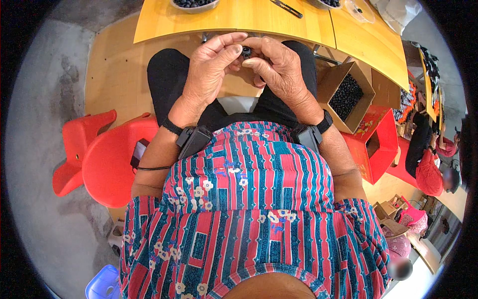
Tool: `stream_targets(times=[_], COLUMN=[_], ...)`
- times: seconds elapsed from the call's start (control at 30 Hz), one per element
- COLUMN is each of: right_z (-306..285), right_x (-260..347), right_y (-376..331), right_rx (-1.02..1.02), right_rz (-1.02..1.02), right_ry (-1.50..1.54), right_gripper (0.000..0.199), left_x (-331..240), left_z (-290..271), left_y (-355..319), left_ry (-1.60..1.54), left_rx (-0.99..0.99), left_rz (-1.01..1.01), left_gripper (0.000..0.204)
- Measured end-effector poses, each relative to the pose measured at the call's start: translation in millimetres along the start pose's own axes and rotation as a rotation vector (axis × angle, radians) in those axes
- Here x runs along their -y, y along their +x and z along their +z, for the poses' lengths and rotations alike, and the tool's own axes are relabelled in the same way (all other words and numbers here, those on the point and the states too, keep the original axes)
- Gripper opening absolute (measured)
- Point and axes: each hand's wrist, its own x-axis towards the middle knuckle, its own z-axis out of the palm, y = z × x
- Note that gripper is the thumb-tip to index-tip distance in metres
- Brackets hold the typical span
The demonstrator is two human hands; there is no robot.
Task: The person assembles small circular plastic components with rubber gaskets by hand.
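Observation:
Over my lap, just off the table's near edge, my left hand (211,67) and my right hand (281,70) meet at the fingertips. Between them is a small dark round piece (246,52) with a lighter spot; its exact kind is too small to tell. The left thumb and forefinger pinch it from one side. From the other side the right thumb and forefinger close on it, while the remaining right fingers curl underneath, partly hidden.
The yellow table (239,22) carries a bowl of small black pieces (195,5), a slim black hand tool (287,8) and another bowl (327,3). A cardboard box (326,82) of black pieces stands right, above a red box (371,144). Red chairs (112,164) stand left; people sit far right.

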Motion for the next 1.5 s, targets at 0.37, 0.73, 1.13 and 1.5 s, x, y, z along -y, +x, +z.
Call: stream_targets(times=[0.37, 0.73, 1.13, 1.5], right_z=[-3, -2, -1, -2], right_x=[5, 0, 3, 2], right_y=[3, 0, 1, 1], right_rx=[0.029, 0.034, 0.052, 0.047], right_rz=[-0.096, -0.036, 0.025, 0.022], right_ry=[-0.098, -0.042, 0.015, -0.007], right_gripper=[0.033, 0.033, 0.033, 0.031], left_x=[-18, -13, -2, -3], left_z=[1, 3, -2, 1], left_y=[-9, -10, -5, -4], left_ry=[0.407, 0.429, -0.013, -0.078], left_rx=[0.161, 0.171, 0.107, 0.14], left_rz=[0.111, 0.164, -0.084, -0.101], left_gripper=[0.05, 0.044, 0.034, 0.031])
